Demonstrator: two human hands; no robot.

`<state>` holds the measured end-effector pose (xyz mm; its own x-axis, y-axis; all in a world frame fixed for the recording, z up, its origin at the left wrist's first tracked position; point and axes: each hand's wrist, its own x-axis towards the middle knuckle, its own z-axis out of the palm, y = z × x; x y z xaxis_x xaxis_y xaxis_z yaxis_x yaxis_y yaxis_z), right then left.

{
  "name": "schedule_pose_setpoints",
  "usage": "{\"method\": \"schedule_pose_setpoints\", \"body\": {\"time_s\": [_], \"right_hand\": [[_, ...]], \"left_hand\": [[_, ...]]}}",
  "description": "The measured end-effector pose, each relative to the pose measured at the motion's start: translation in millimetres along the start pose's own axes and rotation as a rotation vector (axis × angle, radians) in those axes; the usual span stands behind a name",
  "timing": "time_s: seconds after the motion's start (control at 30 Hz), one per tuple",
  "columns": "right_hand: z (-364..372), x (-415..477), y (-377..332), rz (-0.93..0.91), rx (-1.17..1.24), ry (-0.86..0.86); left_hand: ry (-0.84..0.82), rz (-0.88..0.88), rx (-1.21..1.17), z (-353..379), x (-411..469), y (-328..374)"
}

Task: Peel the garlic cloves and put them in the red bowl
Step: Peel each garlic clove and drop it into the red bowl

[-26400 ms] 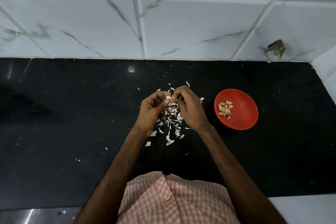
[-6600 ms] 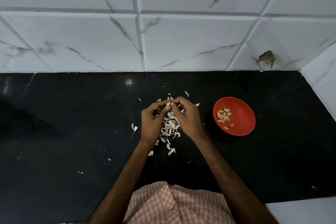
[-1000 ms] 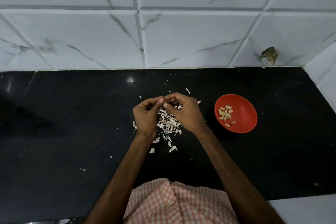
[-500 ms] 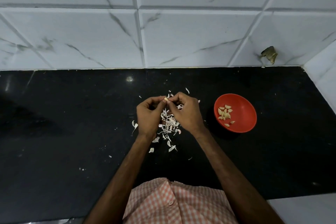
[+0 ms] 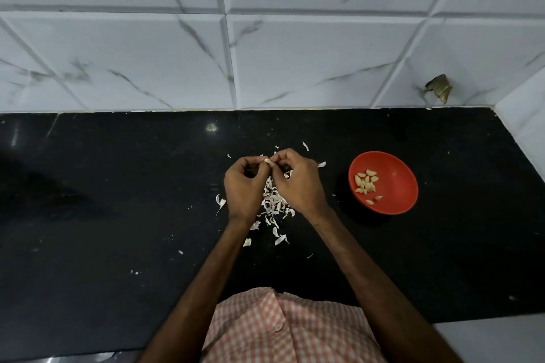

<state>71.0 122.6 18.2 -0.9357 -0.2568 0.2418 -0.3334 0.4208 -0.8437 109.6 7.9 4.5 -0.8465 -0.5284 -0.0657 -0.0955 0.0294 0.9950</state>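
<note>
Garlic first: one small pale garlic clove sits pinched between the fingertips of both your hands, held over the shiny black stone worktop. Your left hand curls round it from the left, thumb and forefinger closed on it. Your right hand meets it from the right, fingers bent, their tips on the same clove. How much skin the clove wears is too small to tell.

Beneath the hands, and spreading a little nearer to you, lies a loose heap of white papery garlic skins. Stray flakes are scattered to the left, behind the hands and toward your body.

The round red plastic bowl stands on the worktop to the right of your right hand, near it but apart, with a strip of black stone between. A small cluster of peeled yellowish cloves lies in its left half.

Behind the hands, well apart from them, the worktop ends at a wall of white grey-veined marble tiles. Past the bowl a plain white side wall closes the corner, and a small brown torn scrap sticks to the tiles near it. To your left the worktop runs wide and dark, dotted with white specks. Its near side passes under your orange-and-white checked shirt, and a white ledge shows at the lower right.
</note>
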Motion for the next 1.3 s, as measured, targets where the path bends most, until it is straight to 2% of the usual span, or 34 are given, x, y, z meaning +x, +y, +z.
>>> {"method": "schedule_pose_setpoints", "body": {"time_s": [0.23, 0.4, 0.5, 0.6, 0.67, 0.8, 1.0, 1.2, 1.3], "right_hand": [[3.9, 1.4, 3.7, 0.040, -0.037, -0.014], [5.2, 1.2, 4.4, 0.110, -0.036, -0.030], [3.0, 2.2, 2.5, 0.209, 0.089, -0.044], [1.1, 1.1, -1.0, 0.294, 0.264, -0.043], [0.6, 0.4, -2.3, 0.280, 0.296, -0.012], [1.5, 0.4, -0.4, 0.130, 0.208, 0.031], [-5.0, 0.7, 4.6, -0.034, 0.098, -0.029], [-6.1, 2.4, 10.2, -0.041, 0.089, 0.010], [-2.1, 2.9, 12.8, 0.047, 0.155, 0.008]], "left_hand": [[-0.026, 0.169, 0.378, -4.7, 1.2, 0.7], [-0.087, 0.229, 0.494, -5.6, 5.6, 6.7], [-0.083, 0.232, 0.519, -5.7, 6.2, 9.0], [-0.052, 0.211, 0.491, -5.0, 5.6, 8.6], [-0.025, 0.172, 0.437, -3.8, 4.8, 8.2], [-0.001, 0.100, 0.371, -0.5, 3.7, 9.7], [-0.022, 0.035, 0.245, -2.5, 3.2, 8.3], [-0.059, 0.058, 0.253, -2.1, 2.4, 9.5], [-0.056, 0.055, 0.252, -2.1, 2.5, 10.2]]}}
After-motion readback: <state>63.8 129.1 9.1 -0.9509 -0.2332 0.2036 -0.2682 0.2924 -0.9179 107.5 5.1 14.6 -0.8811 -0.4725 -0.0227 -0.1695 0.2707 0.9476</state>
